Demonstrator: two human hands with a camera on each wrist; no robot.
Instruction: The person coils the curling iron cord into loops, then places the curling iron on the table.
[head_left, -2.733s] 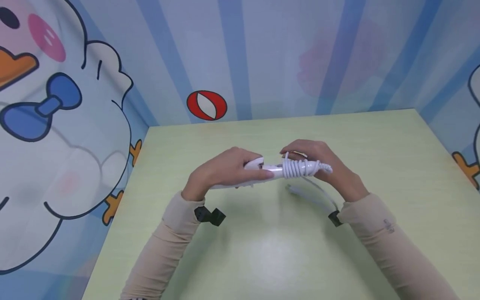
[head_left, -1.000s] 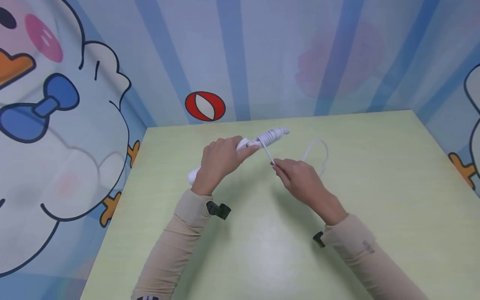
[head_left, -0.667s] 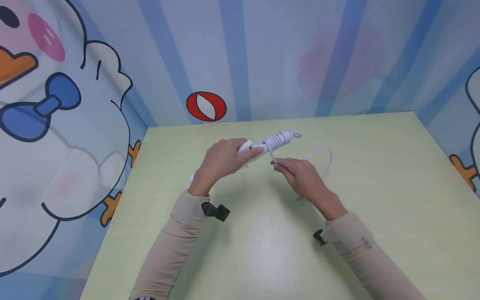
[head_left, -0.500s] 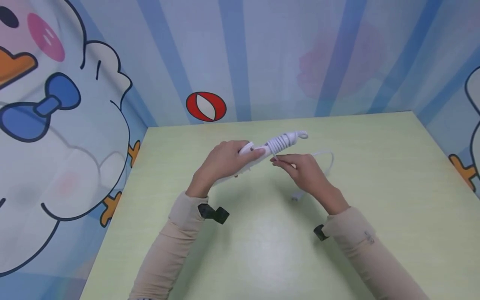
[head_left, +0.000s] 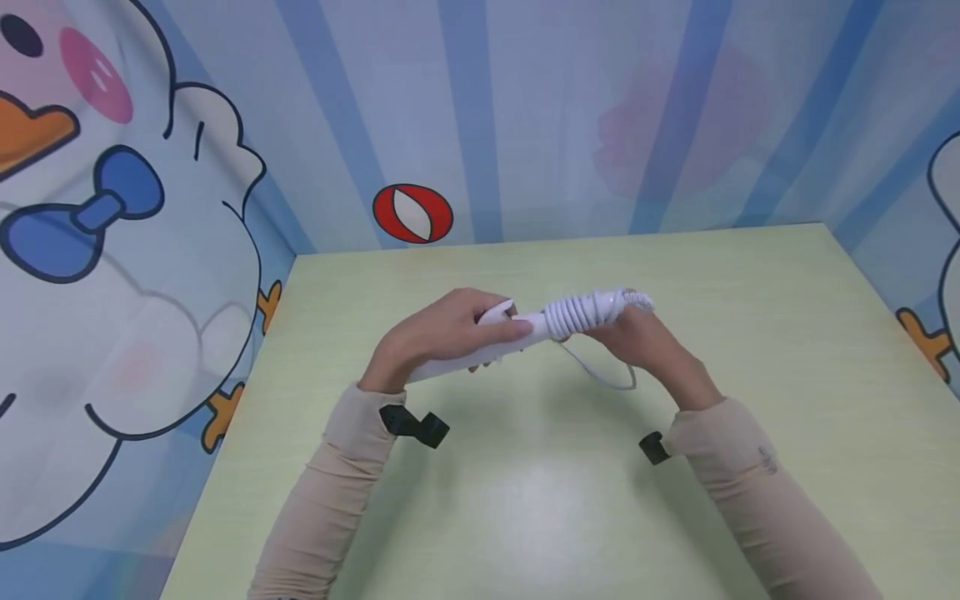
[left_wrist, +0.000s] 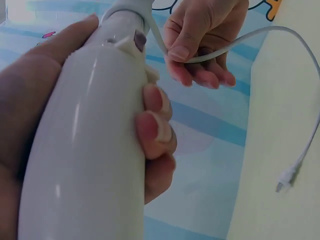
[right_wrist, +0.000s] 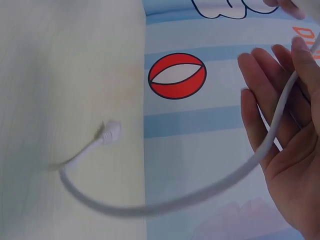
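Observation:
My left hand (head_left: 438, 332) grips a white corded appliance (head_left: 453, 364), shaped like a hair curling iron, above the table. Its smooth, thick body fills much of the left wrist view, with fingers curled round it. White cord (head_left: 573, 316) is wound in several tight turns round its narrower right end. Behind that end, my right hand (head_left: 651, 346) is partly hidden in the head view. Both wrist views show it pinching the cord (right_wrist: 282, 105) between thumb and fingers. From there the loose length droops in a curve to the plug (left_wrist: 286, 179), low over the table.
The pale yellow-green table (head_left: 525, 517) lies beneath both hands. A blue striped wall (head_left: 540, 125) with cartoon prints stands behind it, and a printed bird (head_left: 172, 333) covers the left side. Black wrist cameras (head_left: 416, 427) sit at the cuffs.
The right hand, which pulled the cord toward the near side a second ago, has moved up and behind the wound end. The appliance has swung flatter and a little nearer.

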